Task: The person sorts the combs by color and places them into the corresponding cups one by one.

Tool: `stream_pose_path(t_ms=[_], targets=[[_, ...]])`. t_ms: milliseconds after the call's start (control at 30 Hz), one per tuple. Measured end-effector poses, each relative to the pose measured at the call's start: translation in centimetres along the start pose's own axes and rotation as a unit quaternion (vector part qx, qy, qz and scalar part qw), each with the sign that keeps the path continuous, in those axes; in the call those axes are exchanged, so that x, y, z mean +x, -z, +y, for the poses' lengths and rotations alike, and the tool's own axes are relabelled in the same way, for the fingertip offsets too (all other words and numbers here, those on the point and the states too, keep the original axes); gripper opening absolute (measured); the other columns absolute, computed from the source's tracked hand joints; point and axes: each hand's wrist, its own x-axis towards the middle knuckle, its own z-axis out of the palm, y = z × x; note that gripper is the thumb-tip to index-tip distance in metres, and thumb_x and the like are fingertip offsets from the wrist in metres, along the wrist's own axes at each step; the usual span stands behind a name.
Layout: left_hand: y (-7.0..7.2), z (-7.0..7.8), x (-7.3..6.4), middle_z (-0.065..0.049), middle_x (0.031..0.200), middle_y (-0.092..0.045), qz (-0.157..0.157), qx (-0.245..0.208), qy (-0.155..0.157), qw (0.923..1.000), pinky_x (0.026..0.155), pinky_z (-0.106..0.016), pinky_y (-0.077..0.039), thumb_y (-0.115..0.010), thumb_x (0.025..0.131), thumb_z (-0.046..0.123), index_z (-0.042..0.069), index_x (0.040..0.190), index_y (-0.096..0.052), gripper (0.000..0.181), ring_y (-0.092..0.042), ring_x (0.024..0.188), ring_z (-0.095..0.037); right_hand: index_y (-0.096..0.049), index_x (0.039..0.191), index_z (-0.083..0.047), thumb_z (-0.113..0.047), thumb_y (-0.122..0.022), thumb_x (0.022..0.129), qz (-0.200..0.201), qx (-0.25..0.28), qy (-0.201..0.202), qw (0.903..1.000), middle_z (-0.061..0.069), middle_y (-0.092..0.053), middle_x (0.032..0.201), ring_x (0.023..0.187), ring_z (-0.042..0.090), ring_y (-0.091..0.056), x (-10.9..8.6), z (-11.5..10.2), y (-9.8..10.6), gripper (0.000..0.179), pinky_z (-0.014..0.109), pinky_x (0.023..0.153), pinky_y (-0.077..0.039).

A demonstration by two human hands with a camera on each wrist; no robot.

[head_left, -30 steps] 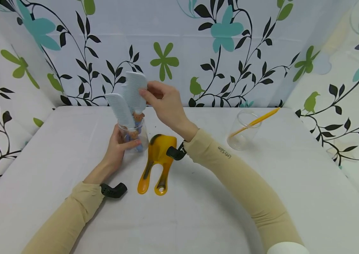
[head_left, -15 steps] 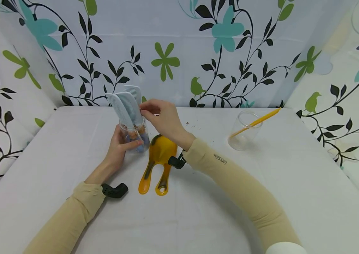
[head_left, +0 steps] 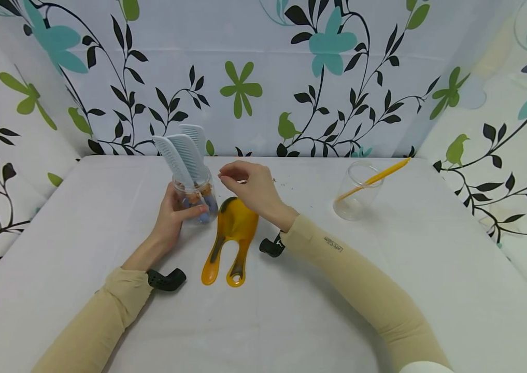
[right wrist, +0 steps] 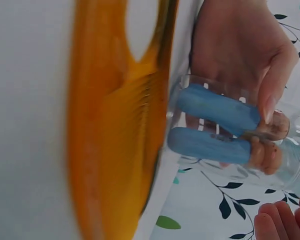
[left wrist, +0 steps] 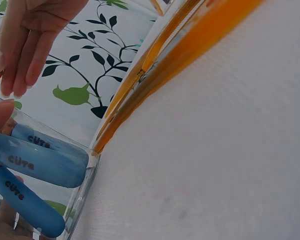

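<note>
My left hand (head_left: 167,220) grips a clear jar (head_left: 213,196) from its left side, thumb across the front. Three pale blue combs (head_left: 189,154) stand in it, teeth up and leaning left. Their blue handles (left wrist: 37,159), marked "CUTE", show through the wall in the left wrist view, with brown figures above the grips. My right hand (head_left: 256,191) hovers just right of the jar, fingers loosely bent and nothing between them. Below it lies an amber plastic piece (head_left: 240,220) with two leg-like handles; fine comb-like teeth show on it in the right wrist view.
Farther right stands a clear cup (head_left: 349,204) with a yellow pencil-like stick (head_left: 386,172) leaning out over its rim. A white cloth (head_left: 291,321) covers the table. Patterned curtains (head_left: 263,129) close off the back and sides.
A comb held by my right hand went down into the jar with the other two. My right hand let go of it and moved right and slightly down. My left hand stayed on the jar.
</note>
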Motion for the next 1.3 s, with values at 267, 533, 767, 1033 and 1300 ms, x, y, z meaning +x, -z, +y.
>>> stream_pose_path(t_ms=[267, 533, 767, 1033, 1300], targets=[[0.1, 0.0, 0.0, 0.003, 0.154, -0.039, -0.001, 0.001, -0.003, 1.0, 0.124, -0.049, -0.015, -0.063, 0.088, -0.003, 0.026, 0.148, -0.031, 0.075, -0.033, 0.14, -0.015, -0.071, 0.114, -0.007, -0.015, -0.067, 0.096, -0.012, 0.008, -0.027, 0.9995, 0.005, -0.074, 0.109, 0.097, 0.015, -0.071, -1.7, 1.5, 1.6, 0.02, 0.023, 0.086, -0.057], [0.0, -0.1, 0.0, 0.007, 0.15, -0.042, -0.002, -0.012, -0.007, 0.9999, 0.123, -0.048, -0.015, -0.063, 0.087, -0.005, 0.029, 0.146, -0.033, 0.075, -0.035, 0.138, -0.013, -0.071, 0.113, -0.007, -0.015, -0.07, 0.094, 0.021, 0.005, -0.041, 0.9989, 0.005, -0.074, 0.109, 0.099, 0.016, -0.071, -3.6, 2.4, 4.5, 0.02, 0.028, 0.087, -0.059], [0.1, -0.3, 0.1, 0.006, 0.15, -0.042, -0.001, -0.013, -0.009, 0.9999, 0.122, -0.047, -0.016, -0.064, 0.087, -0.006, 0.027, 0.146, -0.035, 0.074, -0.035, 0.136, -0.012, -0.069, 0.117, -0.002, -0.007, -0.071, 0.092, 0.091, -0.02, 0.018, 0.9955, 0.012, -0.071, 0.115, 0.108, 0.022, -0.069, -5.3, 1.8, 8.0, 0.026, 0.03, 0.093, -0.057], [0.2, -0.1, 0.2, 0.006, 0.149, -0.042, -0.001, -0.022, -0.012, 0.9997, 0.121, -0.044, -0.017, -0.064, 0.086, -0.006, 0.026, 0.144, -0.036, 0.072, -0.035, 0.136, -0.013, -0.064, 0.124, 0.004, 0.007, -0.073, 0.084, 0.215, -0.053, 0.153, 0.9631, 0.013, -0.068, 0.125, 0.118, 0.024, -0.063, -7.3, -0.7, 14.1, 0.041, 0.033, 0.104, -0.051], [0.1, 0.2, 0.0, 0.003, 0.154, -0.038, -0.004, -0.016, 0.001, 0.9999, 0.124, -0.047, -0.016, -0.063, 0.089, -0.003, 0.027, 0.147, -0.033, 0.073, -0.033, 0.138, -0.013, -0.062, 0.125, 0.008, 0.013, -0.071, 0.082, 0.273, -0.055, 0.128, 0.9519, 0.016, -0.066, 0.127, 0.121, 0.024, -0.061, -9.3, -1.2, 19.0, 0.044, 0.035, 0.107, -0.048]])
